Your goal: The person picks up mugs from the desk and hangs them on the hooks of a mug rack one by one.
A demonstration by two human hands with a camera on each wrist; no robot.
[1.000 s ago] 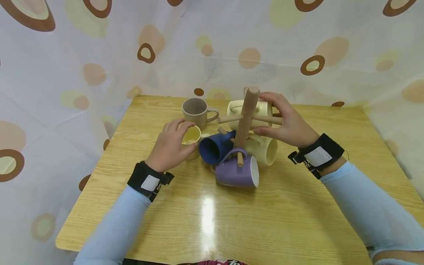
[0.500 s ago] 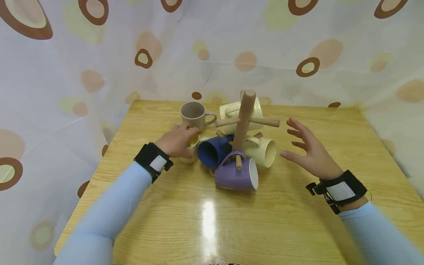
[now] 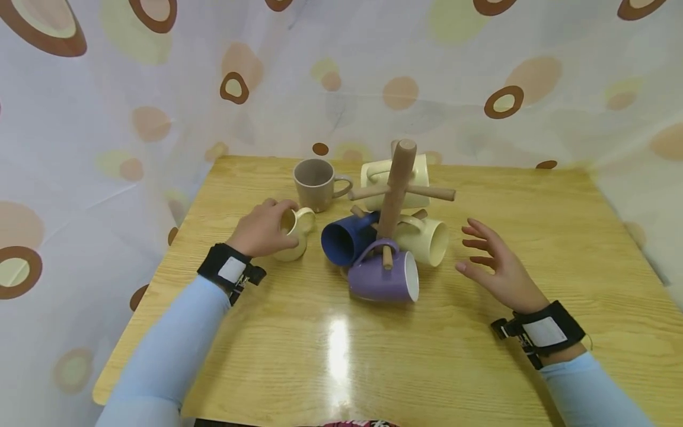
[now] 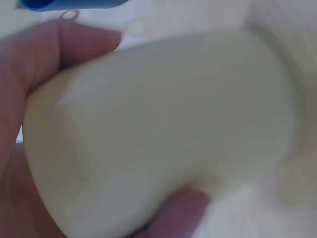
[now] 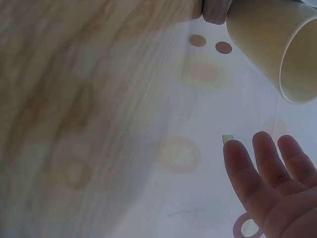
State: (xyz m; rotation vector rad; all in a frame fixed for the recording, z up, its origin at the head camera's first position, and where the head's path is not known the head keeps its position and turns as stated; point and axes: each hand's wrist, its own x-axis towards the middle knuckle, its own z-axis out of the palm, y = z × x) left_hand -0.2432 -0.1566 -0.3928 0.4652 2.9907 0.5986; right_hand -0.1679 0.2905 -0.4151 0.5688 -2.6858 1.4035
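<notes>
A pale yellow mug is gripped by my left hand, left of the mug tree, with its handle pointing right. In the left wrist view that mug fills most of the picture, fingers and thumb on opposite sides of it. My right hand hovers right of the tree, fingers spread and nothing in them. The wooden mug tree bears a purple mug at the front, a blue mug on the left, a cream mug on the right and another cream mug higher up behind.
A grey-brown mug stands upright at the back left of the wooden table, beyond my left hand. Bare pegs stick out left and right from the upper post. A patterned cloth hangs behind and beside the table.
My right hand has let go of the upper cream mug and drawn back to the right. My left hand has taken hold of the pale yellow mug and moved it left, away from the blue one.
</notes>
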